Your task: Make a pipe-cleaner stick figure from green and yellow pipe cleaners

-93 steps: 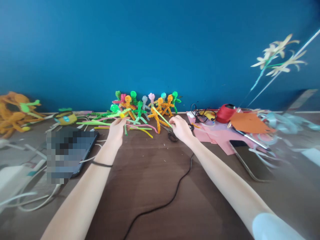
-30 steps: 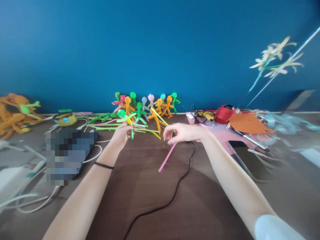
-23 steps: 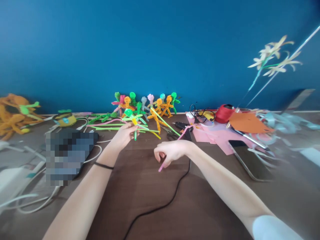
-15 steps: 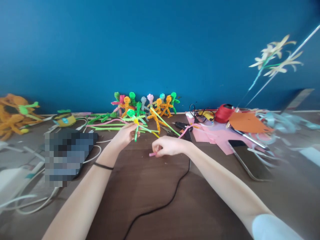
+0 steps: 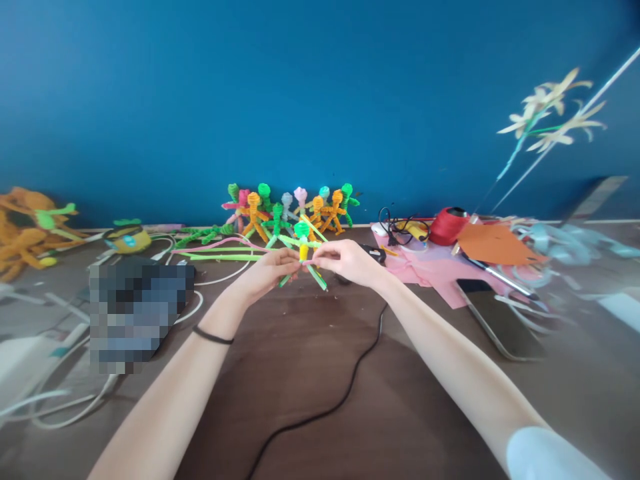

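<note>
One left hand (image 5: pixel 265 275): nearly closed, pinching the doll (image 5: pixel 303 252), some fingertips hidden
Right hand (image 5: pixel 347 259): pinched on pink stem (image 5: pixel 307 263), itself mostly hidden
Doll position: between both hands, above table (image 5: pixel 280 373)
Black tool (image 5: pixel 374 253): partly behind right hand, type unclear

red spool (image 5: pixel 447 228), phone (image 5: pixel 497 321), blue wall (image 5: pixel 320 87)

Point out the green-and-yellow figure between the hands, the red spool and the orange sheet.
Green-and-yellow figure (image 5: pixel 303 253), head view: on its yellow body.
Red spool (image 5: pixel 447 228), head view: on the side of its red winding.
Orange sheet (image 5: pixel 495 245), head view: middle of its upper face.
</note>
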A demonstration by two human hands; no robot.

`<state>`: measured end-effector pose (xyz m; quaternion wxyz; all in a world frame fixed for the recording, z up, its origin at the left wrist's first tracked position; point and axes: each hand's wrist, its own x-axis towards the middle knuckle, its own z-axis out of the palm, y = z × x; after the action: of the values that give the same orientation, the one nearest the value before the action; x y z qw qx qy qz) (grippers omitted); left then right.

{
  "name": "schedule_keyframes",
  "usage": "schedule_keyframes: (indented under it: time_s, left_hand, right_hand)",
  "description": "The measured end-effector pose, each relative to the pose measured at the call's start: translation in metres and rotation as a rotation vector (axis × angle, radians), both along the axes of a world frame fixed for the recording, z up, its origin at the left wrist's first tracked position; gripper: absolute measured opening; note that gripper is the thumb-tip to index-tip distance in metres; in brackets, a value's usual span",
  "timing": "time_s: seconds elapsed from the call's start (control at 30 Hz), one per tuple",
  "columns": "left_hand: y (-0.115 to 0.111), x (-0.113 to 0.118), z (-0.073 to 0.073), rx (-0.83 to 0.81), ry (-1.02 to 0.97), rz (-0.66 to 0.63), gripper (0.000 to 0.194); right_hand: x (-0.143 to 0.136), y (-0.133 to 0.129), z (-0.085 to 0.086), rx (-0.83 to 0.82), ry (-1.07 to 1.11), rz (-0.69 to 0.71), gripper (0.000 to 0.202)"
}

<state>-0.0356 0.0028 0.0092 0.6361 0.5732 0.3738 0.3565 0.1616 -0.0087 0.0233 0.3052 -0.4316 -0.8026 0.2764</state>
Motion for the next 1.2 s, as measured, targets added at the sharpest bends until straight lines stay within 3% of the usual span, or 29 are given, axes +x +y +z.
schedule_keyframes:
  time_s: [0.3,0.67,0.97,1.2]
  left_hand:
    - [-0.003,0.005,0.006,-0.069,-0.066,0.079,0.014]
    - [-0.003,0.009,0.002,0.131,0.052,0.163,0.025]
    - [-0.001,0.010,0.000,0.222,0.141,0.161,0.022]
    - [-0.006,0.015,0.002,0.197,0.059,0.111,0.026]
  right_hand:
    - [-0.001,0.004,-0.008,0.053,0.033,-0.059,0.036]
    - [-0.003,0.005,-0.011,0.021,0.134,-0.005,0.028]
    - [-0.002,0.008,-0.009,-0.074,0.309,-0.052,0.022]
    - [-0.003,0.012,-0.015,-0.136,0.392,-0.040,0.022]
